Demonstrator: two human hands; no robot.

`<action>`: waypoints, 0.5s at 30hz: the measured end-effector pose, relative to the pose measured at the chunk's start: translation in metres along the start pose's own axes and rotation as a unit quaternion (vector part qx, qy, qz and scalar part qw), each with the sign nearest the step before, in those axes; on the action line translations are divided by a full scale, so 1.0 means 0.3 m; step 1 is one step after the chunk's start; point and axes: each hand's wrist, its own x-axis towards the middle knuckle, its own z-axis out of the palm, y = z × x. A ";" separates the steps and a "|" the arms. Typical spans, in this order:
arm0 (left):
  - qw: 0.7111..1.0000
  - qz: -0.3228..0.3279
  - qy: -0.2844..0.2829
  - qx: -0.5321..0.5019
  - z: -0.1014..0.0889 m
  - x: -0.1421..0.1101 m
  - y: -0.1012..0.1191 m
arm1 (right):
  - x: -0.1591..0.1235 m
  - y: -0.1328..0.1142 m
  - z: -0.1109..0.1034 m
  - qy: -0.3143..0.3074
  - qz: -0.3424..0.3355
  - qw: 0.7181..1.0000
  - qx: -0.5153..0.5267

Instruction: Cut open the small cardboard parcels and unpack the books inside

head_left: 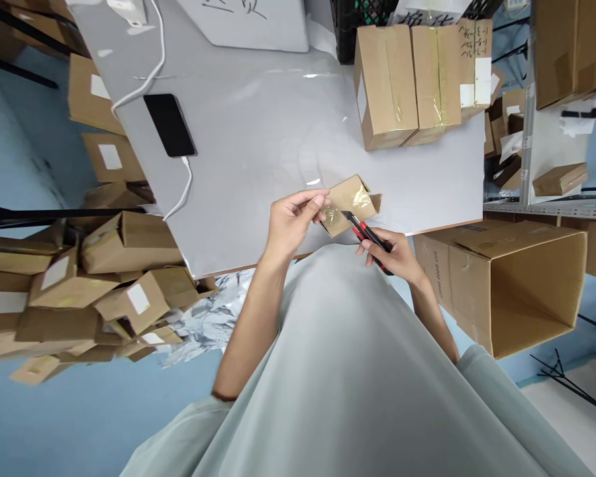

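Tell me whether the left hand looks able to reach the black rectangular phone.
Probably yes: flat grey tabletop lies between the left hand and the phone, though that hand is at the small brown cardboard box.

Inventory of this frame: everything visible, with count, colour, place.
Table: 1, grey, centre
Small box: 1, brown, table's near edge
Utility knife: 1, black and red, by small box
Phone: 1, black, table's left side
Cable: at least 1, white, plugged into phone
Panel: 1, grey, table's far side
Taped boxes: at least 3, brown, table's far right
Crate: 1, black, beside taped boxes
Large carton: 1, brown, right of table
Loose cartons: many, brown, left of table
Crumpled sheets: several, white-grey, left
Shelf: 1, grey, right, with boxes
Garment: 1, pale grey-green, bottom centre
Left hand: 1, bare, at small box
Right hand: 1, bare, holding utility knife
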 end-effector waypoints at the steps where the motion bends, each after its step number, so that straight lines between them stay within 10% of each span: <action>1: 1.000 0.000 0.004 0.002 -0.008 0.007 -0.002 | 0.003 0.001 -0.010 0.003 0.000 1.000 0.000; 15: 0.955 0.037 0.276 0.098 -0.179 0.110 -0.014 | 0.099 0.178 -0.253 0.236 -0.009 0.971 -0.030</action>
